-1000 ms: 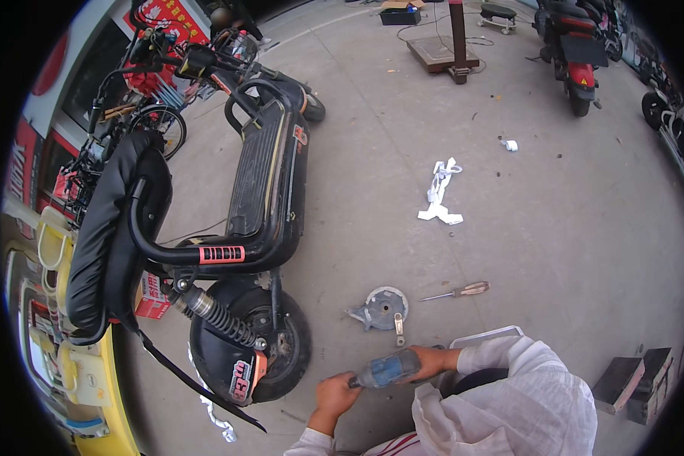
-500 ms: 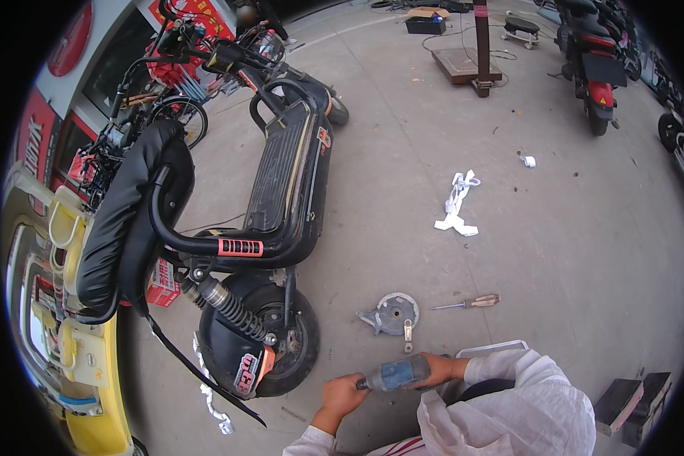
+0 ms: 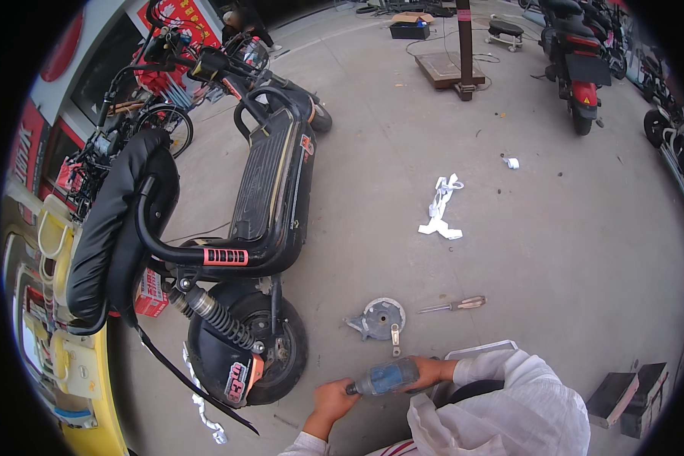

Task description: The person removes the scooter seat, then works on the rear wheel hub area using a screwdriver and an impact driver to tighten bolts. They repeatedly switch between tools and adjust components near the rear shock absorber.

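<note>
A grey and blue power tool, which looks like an impact wrench [image 3: 386,376], lies level between my hands. My right hand [image 3: 432,372] is closed round its rear part, and the grip is hidden. My left hand [image 3: 333,399] is closed at the tool's nose; whether a small piece is pinched there I cannot tell. On the ground just beyond lies a round grey brake plate [image 3: 374,322] with a lever arm pointing toward me. Right of it rests a screwdriver [image 3: 456,305]. To my left stands a black electric scooter [image 3: 262,178], its rear wheel [image 3: 295,351] nearest my left hand.
White crumpled strips [image 3: 439,209] and a small white roll [image 3: 511,163] lie on the concrete. Dark blocks [image 3: 614,397] sit at the lower right. A platform scale [image 3: 437,71], a wheeled stool [image 3: 505,32] and a red scooter [image 3: 583,90] stand farther off. Something yellow [image 3: 102,395] borders the left.
The whole view has shifted slightly, so the ground things appear farther left. Both hands keep their hold around the tool, with little other movement.
</note>
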`<state>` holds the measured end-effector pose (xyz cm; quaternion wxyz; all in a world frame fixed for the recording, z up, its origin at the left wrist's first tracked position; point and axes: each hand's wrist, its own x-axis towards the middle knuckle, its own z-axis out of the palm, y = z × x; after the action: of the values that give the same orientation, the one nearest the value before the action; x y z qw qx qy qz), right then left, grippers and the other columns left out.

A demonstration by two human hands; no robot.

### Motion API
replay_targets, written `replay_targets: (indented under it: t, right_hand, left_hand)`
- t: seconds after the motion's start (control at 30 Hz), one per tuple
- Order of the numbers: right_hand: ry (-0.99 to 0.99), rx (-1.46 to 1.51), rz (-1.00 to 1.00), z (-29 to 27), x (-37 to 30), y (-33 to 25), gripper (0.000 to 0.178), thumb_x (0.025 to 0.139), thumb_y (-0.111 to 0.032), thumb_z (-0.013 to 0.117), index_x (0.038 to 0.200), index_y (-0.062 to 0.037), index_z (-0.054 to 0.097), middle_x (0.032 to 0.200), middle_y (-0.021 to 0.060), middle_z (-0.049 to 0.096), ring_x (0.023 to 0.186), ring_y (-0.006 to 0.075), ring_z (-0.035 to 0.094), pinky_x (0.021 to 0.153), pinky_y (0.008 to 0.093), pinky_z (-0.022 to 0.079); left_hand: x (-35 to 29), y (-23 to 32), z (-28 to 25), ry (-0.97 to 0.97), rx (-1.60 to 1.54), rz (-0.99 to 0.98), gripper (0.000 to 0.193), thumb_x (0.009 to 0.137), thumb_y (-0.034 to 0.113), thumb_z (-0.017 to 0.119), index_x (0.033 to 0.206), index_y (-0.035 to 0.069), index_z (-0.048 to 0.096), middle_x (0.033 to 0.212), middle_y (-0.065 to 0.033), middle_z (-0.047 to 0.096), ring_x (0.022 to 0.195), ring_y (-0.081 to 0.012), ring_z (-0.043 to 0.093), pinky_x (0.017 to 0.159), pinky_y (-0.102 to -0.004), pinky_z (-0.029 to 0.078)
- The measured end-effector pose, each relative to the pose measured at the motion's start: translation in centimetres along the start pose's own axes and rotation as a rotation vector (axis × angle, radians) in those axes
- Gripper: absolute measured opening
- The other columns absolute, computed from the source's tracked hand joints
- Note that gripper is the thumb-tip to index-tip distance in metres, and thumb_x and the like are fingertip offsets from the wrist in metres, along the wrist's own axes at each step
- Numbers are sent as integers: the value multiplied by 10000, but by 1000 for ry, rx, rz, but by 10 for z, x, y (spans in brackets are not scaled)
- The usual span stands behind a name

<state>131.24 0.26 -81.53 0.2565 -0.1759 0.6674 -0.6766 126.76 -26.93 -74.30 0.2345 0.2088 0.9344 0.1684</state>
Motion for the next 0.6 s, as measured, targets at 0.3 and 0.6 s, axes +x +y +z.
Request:
replay_targets:
  t: [0.3, 0.6]
  right_hand:
    - [-60, -11, -45, -2, 3, 3, 396, 775, -174, 770, 1119, -36, 633, 1042, 91, 688, 923, 165, 633, 877, 325, 485]
    - [-28, 20, -132, -4, -3, 0, 375, 777, -155, 769, 1105, -30, 639, 1040, 87, 691, 917, 155, 634, 872, 317, 485]
  left_hand:
    - [2, 15, -9, -29, 36, -27, 212, 765, 380, 664, 873, 198, 683, 791, -83, 679, 754, -328, 652, 663, -440, 503]
    - [2, 22, -10, -13, 58, 27, 220, 756, 381, 663, 864, 190, 677, 771, -82, 675, 747, -321, 653, 637, -442, 501]
